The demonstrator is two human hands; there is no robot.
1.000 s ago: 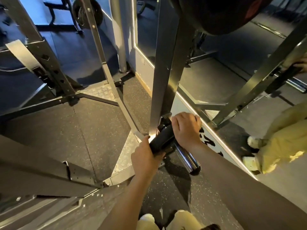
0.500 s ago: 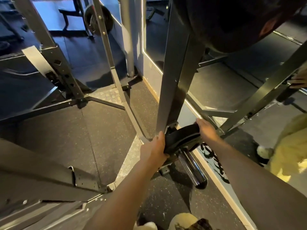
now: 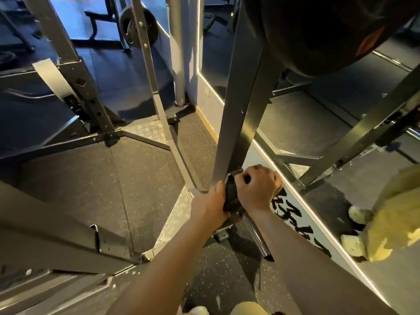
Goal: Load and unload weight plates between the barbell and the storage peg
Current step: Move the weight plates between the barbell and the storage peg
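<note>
Dark speckled rubber floor (image 3: 141, 178) underfoot, flecked with pale dots, and a gym room washed in blue light up at the far end. On the left, a slanted grey rack post (image 3: 75, 71) dotted with holes, bolted down onto cross bars. Beside its foot lies a strip of ribbed metal tread plate (image 3: 175, 214), running toward the near corner. Further back, a round weight disc (image 3: 138, 26) sits on a distant stand. Moving across, a thick grey upright (image 3: 236, 123) drops straight down through the middle of the view, with a big dark rounded shape (image 3: 318, 30) looming over it at the top. Behind that, a mirror wall (image 3: 295, 123) edged with a bright light strip, and in the glass at far right, yellow trousers and pale shoes.

Now the hands, low at the base of that upright. The left hand (image 3: 210, 204) comes in from below, fingers curled around the near edge of the small black weight plate (image 3: 230, 195), thumb up along its rim. The plate sits on the shiny steel storage peg (image 3: 256, 235), pushed up close to the upright, the peg's bare end sticking out toward the camera beneath the right forearm. The right hand (image 3: 256, 189) is clamped over the plate's top and far side, knuckles up, fingers wrapped tight. Both hands gripping the same plate, one each side.
</note>
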